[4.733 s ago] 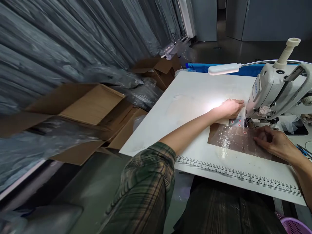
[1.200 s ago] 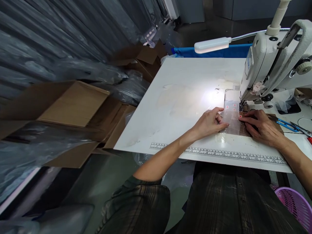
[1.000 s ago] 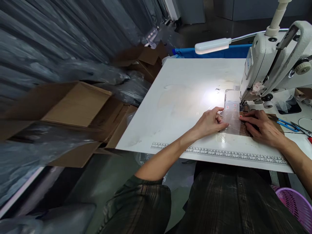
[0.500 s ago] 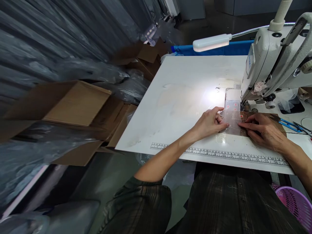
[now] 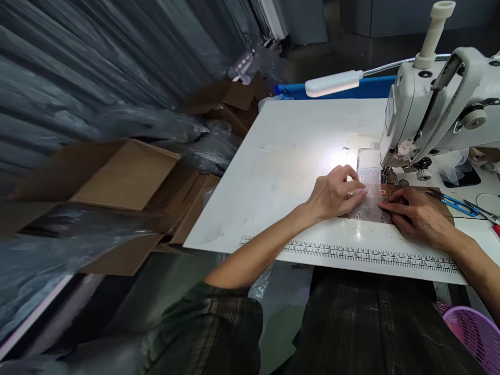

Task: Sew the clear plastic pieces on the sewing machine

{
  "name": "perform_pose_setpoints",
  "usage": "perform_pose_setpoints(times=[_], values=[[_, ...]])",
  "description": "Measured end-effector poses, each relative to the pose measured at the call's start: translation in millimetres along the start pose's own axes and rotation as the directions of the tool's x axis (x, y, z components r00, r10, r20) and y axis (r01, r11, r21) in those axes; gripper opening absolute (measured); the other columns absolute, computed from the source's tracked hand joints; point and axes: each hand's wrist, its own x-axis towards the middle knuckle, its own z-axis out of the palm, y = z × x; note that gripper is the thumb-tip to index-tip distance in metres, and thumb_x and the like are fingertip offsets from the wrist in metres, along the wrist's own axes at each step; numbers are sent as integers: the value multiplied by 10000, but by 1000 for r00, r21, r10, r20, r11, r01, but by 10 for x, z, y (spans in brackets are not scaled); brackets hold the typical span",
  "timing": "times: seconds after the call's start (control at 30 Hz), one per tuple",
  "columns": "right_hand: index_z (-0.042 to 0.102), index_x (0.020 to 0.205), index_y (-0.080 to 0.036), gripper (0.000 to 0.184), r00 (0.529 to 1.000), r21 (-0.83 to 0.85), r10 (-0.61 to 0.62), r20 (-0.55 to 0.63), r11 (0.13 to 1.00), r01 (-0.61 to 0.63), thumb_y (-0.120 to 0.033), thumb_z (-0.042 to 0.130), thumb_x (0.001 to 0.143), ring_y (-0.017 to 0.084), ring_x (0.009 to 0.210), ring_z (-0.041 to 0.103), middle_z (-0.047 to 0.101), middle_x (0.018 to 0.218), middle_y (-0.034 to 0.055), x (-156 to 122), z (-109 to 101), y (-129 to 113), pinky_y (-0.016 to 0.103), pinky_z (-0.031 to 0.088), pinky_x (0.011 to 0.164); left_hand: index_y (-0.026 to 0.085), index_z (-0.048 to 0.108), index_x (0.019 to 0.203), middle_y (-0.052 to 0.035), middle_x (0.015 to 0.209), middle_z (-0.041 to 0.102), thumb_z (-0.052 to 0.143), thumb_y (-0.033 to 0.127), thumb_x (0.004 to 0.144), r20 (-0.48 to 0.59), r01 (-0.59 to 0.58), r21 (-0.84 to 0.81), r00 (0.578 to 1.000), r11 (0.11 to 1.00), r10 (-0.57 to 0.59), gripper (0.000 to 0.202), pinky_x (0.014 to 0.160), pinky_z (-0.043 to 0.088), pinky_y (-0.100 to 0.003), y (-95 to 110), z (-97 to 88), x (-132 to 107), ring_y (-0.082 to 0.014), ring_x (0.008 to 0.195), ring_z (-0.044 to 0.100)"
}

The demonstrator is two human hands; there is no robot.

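Counter (image 5: 297, 135): white, broad, carrying all the items below except the boxes and basket; a printed ruler (image 5: 367, 255) runs along its near edge, just short of both hands. Cardboard boxes (image 5: 117, 177): open, on the floor well to the left of the left hand. Sewing machine (image 5: 429, 114): white, just beyond the right hand, its needle close ahead of the fingertips. Lamp (image 5: 332, 83): on a bendy neck, lit, beyond the left hand. Basket (image 5: 474, 333): purple, low, behind the right wrist. Brown sheet (image 5: 441, 200): flat under the right hand. Clear sheet (image 5: 369, 205): small red marks, lying between the two hands, far edge at the needle. Left hand (image 5: 336, 195): fingers down on the clear sheet's left edge, not closed around anything. Right hand (image 5: 417, 213): fingertips pressed flat where clear sheet meets brown; hands near each other, not touching. Snips (image 5: 455, 203): blue-handled, just right of the right hand. Step in hand, as judged: lining the clear sheet up at the needle. Stitching it would call for flat, even pressure and fingertips clear of the needle.
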Motion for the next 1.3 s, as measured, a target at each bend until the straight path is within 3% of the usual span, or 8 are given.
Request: perform_pose_setpoints(times=[0.1, 0.2, 0.4, 0.57, 0.77, 0.97, 1.3], values=[[771, 1154, -232, 324, 1000, 20, 4, -19, 1000, -4, -237, 498, 978, 239, 950, 627, 629, 1029, 124, -9, 14, -4, 413, 572, 832, 142, 726, 923, -103, 987, 732, 472, 275, 1010, 87, -339, 42, 938, 940, 335, 300, 699, 536, -315, -112, 100, 111, -167, 813, 666], [770, 1151, -249, 328, 1000, 27, 9, -16, 1000, -9, -229, 493, 975, 241, 957, 628, 628, 1029, 121, -8, 21, -1, 428, 578, 832, 125, 709, 1029, -125, 1036, 734, 429, 255, 1029, 183, -415, 49, 898, 908, 401, 309, 763, 541, -337, -172, 169, 199, -184, 877, 682], [768, 1148, -210, 337, 1000, 36, -3, -26, 999, 4, -230, 477, 979, 247, 938, 629, 622, 1008, 131, 6, 15, -7, 441, 588, 822, 135, 674, 1176, -150, 1230, 693, 412, 351, 1025, 345, -404, 97, 871, 910, 350, 372, 826, 511, -385, -125, 183, 232, -223, 940, 646], [762, 1153, -222, 340, 1000, 40, -2, -28, 999, 3, -228, 470, 978, 252, 940, 628, 619, 1008, 128, 19, -2, -32, 443, 591, 817, 143, 669, 1224, -152, 1285, 670, 394, 381, 1022, 427, -339, 156, 870, 928, 246, 415, 832, 444, -405, 2, 122, 243, -257, 955, 597], [705, 1251, -277, 367, 997, -3, 71, -9, 997, -71, -216, 509, 947, 269, 995, 610, 625, 1096, 127, 68, 13, 23, 459, 586, 854, 178, 656, 1271, -134, 1367, 630, 401, 384, 1025, 431, -208, 122, 892, 970, 137, 410, 883, 369, -409, -26, 124, 375, -266, 1013, 568], [687, 1271, -239, 354, 996, -20, 83, -29, 996, -83, -253, 482, 984, 266, 994, 606, 618, 1089, 141, 72, 17, 12, 435, 581, 844, 186, 578, 1379, -119, 1485, 550, 398, 368, 1018, 434, -131, 56, 896, 990, 94, 443, 939, 363, -425, -131, 165, 341, -288, 1134, 535], [696, 1264, -248, 351, 995, -20, 93, -32, 995, -94, -240, 483, 985, 277, 989, 602, 626, 1110, 143, 71, 19, -10, 464, 583, 850, 147, 583, 1368, -147, 1472, 555, 379, 331, 1013, 425, -139, 55, 899, 989, 102, 449, 960, 373, -444, -99, 175, 314, -299, 1142, 536]])
